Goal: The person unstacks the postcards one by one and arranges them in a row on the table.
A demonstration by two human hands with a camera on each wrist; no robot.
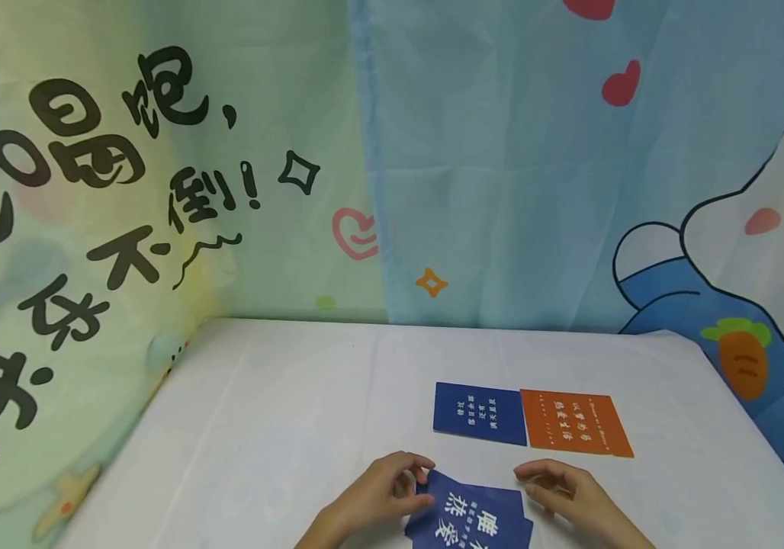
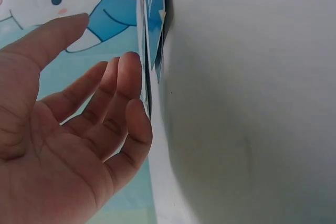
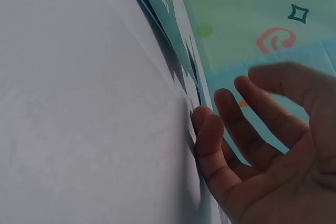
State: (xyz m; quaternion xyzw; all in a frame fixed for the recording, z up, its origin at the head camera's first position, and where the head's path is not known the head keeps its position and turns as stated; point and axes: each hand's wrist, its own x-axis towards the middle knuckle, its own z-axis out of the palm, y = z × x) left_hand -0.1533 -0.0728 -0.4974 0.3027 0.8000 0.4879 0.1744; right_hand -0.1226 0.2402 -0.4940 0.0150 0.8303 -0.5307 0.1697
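Near edge of the tabletop (image 1: 282,427), toward its right half: a small stack of blue cards (image 1: 470,522) lies flat, white characters printed on top. Left hand (image 1: 381,496) touches the stack's left corner, fingertips (image 2: 131,77) loosely bent against the card edges, not clamped. Right hand (image 1: 563,492) rests at the right edge, fingers (image 3: 210,129) relaxed and apart, tips meeting the cards where they lie on the cloth.

To do this well, judged from the layout: press lightly inward from both sides so the edges square up; thin cards slip and fan easily.

Farther in, a single blue card (image 1: 480,412) and an orange card (image 1: 576,423) lie side by side, edges touching. Cards are flat, rectangular, matte; the white tabletop cloth is smooth, faintly creased.
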